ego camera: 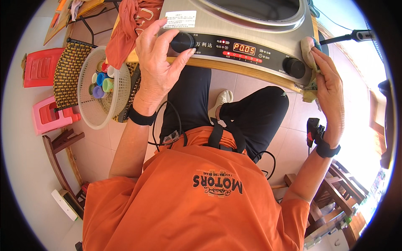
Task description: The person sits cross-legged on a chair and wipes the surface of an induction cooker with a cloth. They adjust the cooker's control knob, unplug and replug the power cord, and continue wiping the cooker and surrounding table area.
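A stainless-steel induction cooker (201, 18) sits before me, its black front control panel (216, 47) facing my body. The thumb and index finger of my left hand (160, 59) span the black left knob (182, 42), while the other fingers are raised. On the panel, red digits are lit on a small display (244, 49). My right hand (328, 75) grips a damp-looking, greenish cloth (308, 55) against the cooker's right front corner. Just left of that cloth is the black right knob (295, 67). Part of the cloth hangs past the table edge.
The cooker stands on a wooden table (267, 78). An orange cloth (125, 34) drapes over its left side. Below left, a white plastic basket (97, 116) with colored cups rests on a woven chair (69, 72). Stools stand left; a wooden chair (333, 188) is at right.
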A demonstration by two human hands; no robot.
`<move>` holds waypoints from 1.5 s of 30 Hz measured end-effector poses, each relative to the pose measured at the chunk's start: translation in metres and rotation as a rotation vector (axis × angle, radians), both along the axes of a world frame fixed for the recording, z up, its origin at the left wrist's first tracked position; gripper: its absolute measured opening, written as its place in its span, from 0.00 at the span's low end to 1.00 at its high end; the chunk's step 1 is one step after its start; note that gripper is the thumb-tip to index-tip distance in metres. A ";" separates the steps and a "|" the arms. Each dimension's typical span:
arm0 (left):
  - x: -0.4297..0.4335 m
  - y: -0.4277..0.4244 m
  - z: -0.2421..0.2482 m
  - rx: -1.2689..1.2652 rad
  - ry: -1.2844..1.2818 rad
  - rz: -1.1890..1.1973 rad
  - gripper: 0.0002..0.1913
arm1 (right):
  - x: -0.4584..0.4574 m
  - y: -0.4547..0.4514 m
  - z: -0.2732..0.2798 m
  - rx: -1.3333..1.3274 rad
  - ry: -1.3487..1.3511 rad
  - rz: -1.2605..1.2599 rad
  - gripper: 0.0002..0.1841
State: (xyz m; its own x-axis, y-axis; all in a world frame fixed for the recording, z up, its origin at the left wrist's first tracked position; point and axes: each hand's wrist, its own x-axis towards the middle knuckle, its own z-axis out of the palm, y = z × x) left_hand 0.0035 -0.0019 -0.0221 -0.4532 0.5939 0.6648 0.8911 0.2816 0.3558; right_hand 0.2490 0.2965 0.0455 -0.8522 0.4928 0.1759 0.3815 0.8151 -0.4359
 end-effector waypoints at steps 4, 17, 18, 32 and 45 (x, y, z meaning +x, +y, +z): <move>-0.001 0.001 0.000 0.010 0.005 -0.006 0.24 | 0.000 0.002 -0.001 0.009 0.007 0.024 0.26; 0.000 0.001 -0.001 -0.002 -0.003 -0.004 0.25 | 0.000 0.002 -0.001 -0.021 -0.001 -0.005 0.25; 0.000 0.000 0.000 -0.007 -0.002 -0.003 0.26 | 0.000 0.002 -0.001 -0.008 0.000 0.005 0.25; 0.003 -0.004 0.000 0.029 -0.056 -0.005 0.30 | 0.002 0.003 -0.003 -0.031 -0.002 -0.013 0.26; 0.003 -0.004 -0.003 0.036 -0.054 0.005 0.24 | 0.001 0.000 0.000 -0.027 -0.008 -0.012 0.26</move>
